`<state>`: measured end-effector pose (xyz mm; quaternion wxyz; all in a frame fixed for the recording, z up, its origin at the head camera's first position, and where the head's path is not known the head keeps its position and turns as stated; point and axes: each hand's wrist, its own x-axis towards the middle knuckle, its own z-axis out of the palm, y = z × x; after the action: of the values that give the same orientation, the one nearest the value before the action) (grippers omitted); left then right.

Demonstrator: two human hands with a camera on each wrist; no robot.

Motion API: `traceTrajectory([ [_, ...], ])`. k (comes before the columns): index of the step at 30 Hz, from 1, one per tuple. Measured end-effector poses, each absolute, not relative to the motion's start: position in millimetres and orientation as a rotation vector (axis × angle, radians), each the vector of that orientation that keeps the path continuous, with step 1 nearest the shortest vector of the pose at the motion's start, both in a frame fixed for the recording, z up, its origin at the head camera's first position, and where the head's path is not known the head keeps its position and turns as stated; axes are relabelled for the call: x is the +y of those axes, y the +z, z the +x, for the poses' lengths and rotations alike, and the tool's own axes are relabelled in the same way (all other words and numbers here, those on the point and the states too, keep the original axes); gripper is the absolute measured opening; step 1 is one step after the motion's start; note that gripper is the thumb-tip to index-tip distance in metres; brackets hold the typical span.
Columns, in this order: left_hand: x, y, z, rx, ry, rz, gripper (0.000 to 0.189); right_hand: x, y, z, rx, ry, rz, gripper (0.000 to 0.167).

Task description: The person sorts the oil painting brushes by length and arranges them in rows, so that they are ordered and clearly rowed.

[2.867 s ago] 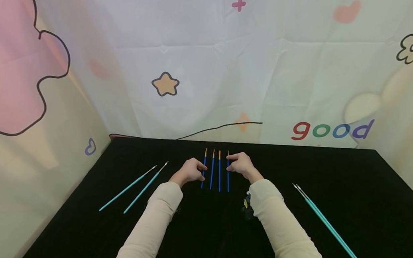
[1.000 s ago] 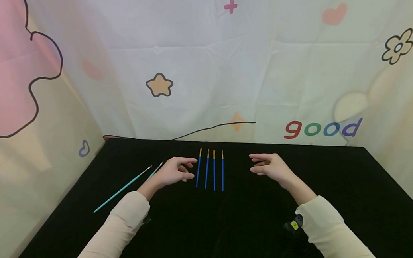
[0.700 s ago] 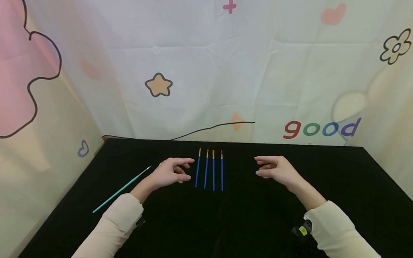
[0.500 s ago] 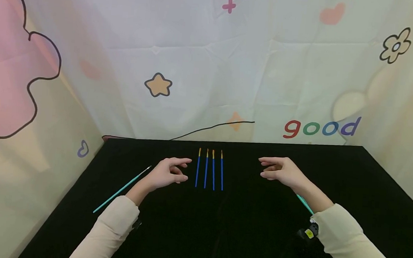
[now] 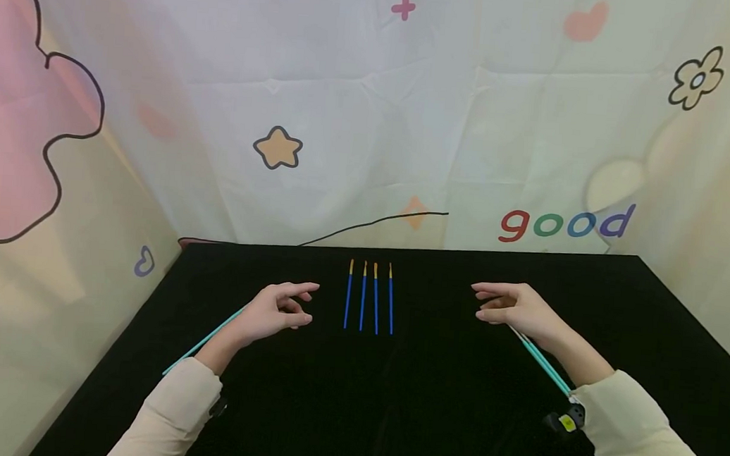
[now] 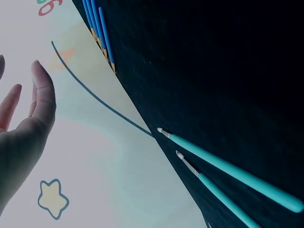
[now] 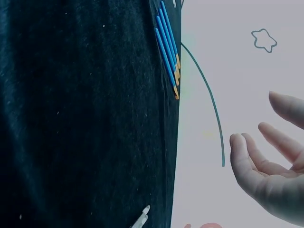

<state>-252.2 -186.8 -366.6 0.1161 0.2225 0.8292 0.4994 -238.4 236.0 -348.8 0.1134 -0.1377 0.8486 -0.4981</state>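
Note:
Several blue paintbrushes (image 5: 375, 306) with golden tips lie side by side in a row, tips toward the back. My left hand (image 5: 268, 313) hovers left of them, fingers loosely extended, holding nothing. Below its wrist is a teal paintbrush (image 5: 204, 340); a second teal paintbrush (image 6: 223, 198) shows in the left wrist view, where the two lie near each other. To the right of the row, my right hand (image 5: 521, 309) is in the air, fingers relaxed and nothing in them. Under that forearm lies a pair of teal paintbrushes (image 5: 546, 368), partly covered by the hand and sleeve.
A black cloth (image 5: 365, 412) covers the table. Behind it hangs a pale printed curtain (image 5: 347, 114) with a star, a flower and the word "good". A dark device (image 5: 568, 419) is strapped at the right wrist.
Earlier my fingers were at the two outer blue paintbrushes. Both hands have since drawn apart, the left hand leftward and the right hand rightward. The blue row stays in place.

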Motion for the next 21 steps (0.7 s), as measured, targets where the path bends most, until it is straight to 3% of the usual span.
traceTrajectory([
  [21, -219.9, -366.3, -244.3, 2.446, 1.42, 0.659, 0.054, 266.4, -347.5, -221.6, 2.474, -1.446, -0.409, 0.058],
])
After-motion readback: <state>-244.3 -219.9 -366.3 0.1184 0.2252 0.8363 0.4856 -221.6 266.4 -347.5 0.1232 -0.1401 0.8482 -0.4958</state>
